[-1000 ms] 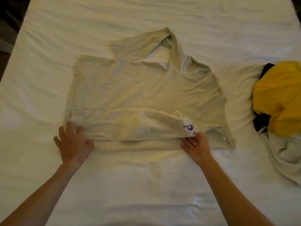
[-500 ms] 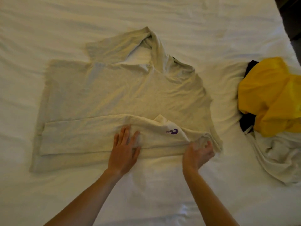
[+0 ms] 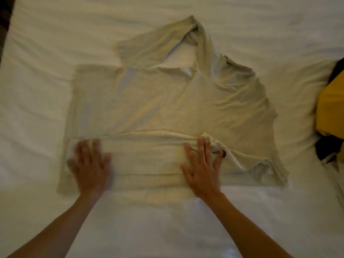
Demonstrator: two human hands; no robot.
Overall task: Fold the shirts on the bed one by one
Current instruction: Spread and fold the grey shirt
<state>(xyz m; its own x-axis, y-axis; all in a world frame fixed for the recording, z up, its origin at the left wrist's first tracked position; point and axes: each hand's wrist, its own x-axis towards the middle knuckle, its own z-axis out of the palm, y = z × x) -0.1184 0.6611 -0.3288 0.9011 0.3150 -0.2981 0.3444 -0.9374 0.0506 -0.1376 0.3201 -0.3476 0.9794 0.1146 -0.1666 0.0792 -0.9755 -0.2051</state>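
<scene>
Both hands had shifted since the half-second-earlier view: the left hand (image 3: 91,164) had slid from the middle of the folded band out to its left end, and the right hand (image 3: 202,168) had left the bunched right corner and come inward. Each lay flat with straight, spread fingers, pressing the cloth and grasping nothing. The left hand was motion-blurred, so its exact finger contact could not be told.

Under them, the grey shirt (image 3: 167,101) lay spread near the middle of the bed (image 3: 46,43), its near edge turned up into a long folded band (image 3: 147,159). A small purple logo (image 3: 220,152) showed just beside the right fingers. The shirt's right corner stayed rumpled, and a sleeve stood up in a loose peak at the far side.

At the right edge, well apart, a yellow garment (image 3: 331,107) sat on dark cloth.

Judgement: the first fold was being smoothed flat; the far sleeve and further folds remained, and the other garments were not yet started.
</scene>
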